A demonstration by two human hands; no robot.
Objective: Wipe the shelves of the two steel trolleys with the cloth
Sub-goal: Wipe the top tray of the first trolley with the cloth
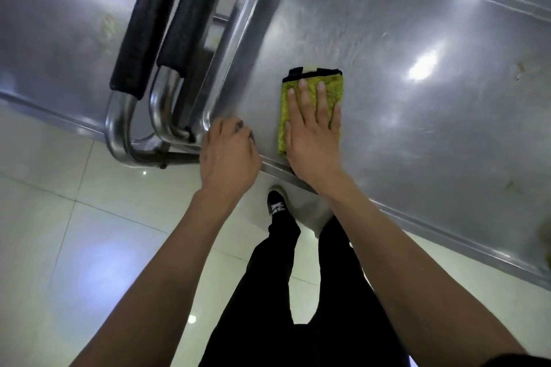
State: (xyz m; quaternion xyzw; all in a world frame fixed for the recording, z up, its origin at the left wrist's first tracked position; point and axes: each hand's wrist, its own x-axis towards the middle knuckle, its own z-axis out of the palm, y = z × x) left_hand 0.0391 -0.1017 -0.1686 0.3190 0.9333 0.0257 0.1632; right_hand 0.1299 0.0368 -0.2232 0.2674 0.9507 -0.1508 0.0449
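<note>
Cloth (310,110), yellow-green with black trim, folded, lies flat on top shelf (417,128) of the right trolley, near its front corner. Long axis runs away from the person, black-trimmed end farthest. Right hand (314,140) lies flat on it, fingers straight and slightly spread, palm pressing down, wrist over the shelf's front rim. Left hand (228,155) just left of the right hand, fingers curled over the shelf corner where the rail (238,39) bends. Further left: two handles with black foam sleeves (143,24), second trolley's shelf (59,39) beyond. Smudges on the steel to the right. Below the hands: pale floor tiles (89,232), black trousers (298,292), one shoe (275,202).
</note>
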